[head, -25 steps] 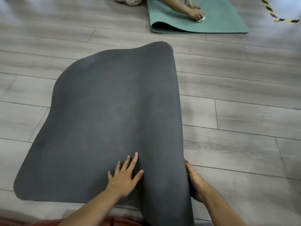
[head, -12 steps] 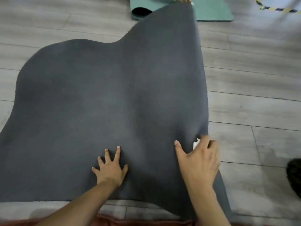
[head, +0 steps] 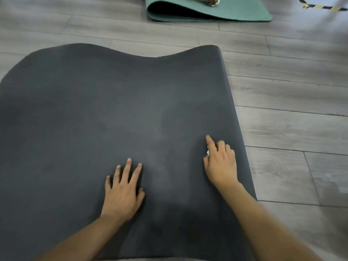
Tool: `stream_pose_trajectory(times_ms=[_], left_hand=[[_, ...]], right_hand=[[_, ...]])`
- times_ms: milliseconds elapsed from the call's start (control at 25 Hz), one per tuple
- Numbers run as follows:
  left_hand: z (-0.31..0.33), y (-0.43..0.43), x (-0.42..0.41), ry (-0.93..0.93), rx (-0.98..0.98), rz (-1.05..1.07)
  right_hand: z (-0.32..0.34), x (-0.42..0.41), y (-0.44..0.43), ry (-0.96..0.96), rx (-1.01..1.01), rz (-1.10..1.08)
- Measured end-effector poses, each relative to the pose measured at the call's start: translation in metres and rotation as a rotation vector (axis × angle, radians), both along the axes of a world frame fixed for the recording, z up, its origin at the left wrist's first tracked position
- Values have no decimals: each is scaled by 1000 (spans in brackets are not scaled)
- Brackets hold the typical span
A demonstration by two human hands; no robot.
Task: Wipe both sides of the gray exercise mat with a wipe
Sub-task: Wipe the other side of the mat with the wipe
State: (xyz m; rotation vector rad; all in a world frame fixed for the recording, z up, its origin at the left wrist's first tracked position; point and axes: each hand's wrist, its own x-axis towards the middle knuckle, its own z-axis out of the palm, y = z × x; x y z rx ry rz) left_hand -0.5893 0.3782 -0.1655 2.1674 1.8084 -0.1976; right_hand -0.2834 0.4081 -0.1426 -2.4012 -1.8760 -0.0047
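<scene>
The gray exercise mat (head: 105, 113) covers most of the floor in front of me, its far edge wavy and not quite flat. My left hand (head: 123, 191) presses flat on the mat near its front, fingers spread and holding nothing. My right hand (head: 221, 162) rests on the mat close to its right edge, index finger pointing forward. A small white wipe (head: 207, 150) peeks out under that hand's fingers; most of it is hidden.
A green mat (head: 235, 10), partly folded over, lies on the grey plank floor (head: 291, 113) at the far right, and another person's hand (head: 210, 0) holds a white wipe on it. Yellow-black striped tape (head: 320, 6) runs along the far right corner.
The raised right part of the gray mat has dropped down toward the floor. My right hand went from under the mat's right edge to on top of it, with the wipe.
</scene>
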Motion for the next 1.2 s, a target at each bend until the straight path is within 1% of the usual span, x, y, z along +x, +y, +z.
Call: stream_pose_trajectory(times_ms=[120,160,240,440,520,600,640,720,800,840,920,1000,1040,1120,1200], left_hand=[[-14,29,9,11,-5,-1],[-18,33,10,35,-25,-7],[-28,36,12,68,0,-37],[-31,26,20,107,26,-61],[-24,37,16,87,58,-61],[-14,57,10,15,130,-90],[-12,72,0,-25,172,-100],[-13,114,-33,-55,235,-76],[-13,161,-85,9,248,52],[-12,186,-122,50,253,134],[1,220,-163,128,260,200],[9,266,-221,161,263,327],[13,292,-246,168,290,395],[16,351,-285,150,306,570],[19,410,-318,68,262,833]], right_hand=[[-33,26,9,-10,-97,-112],[-42,28,4,-9,-96,-132],[-52,30,-7,-14,-101,-159],[-48,39,-19,-20,-140,-239],[-44,30,-12,35,-128,-287],[-37,13,12,80,-53,-327],[-32,-6,34,108,-18,-274],[-28,-62,87,171,0,-11],[-27,-133,155,223,43,271],[-30,-174,196,243,64,366],[-28,-216,247,252,80,384],[-41,-262,301,291,76,346],[-50,-276,316,274,85,318],[-69,-289,328,211,125,270],[-79,-289,331,196,129,263]])
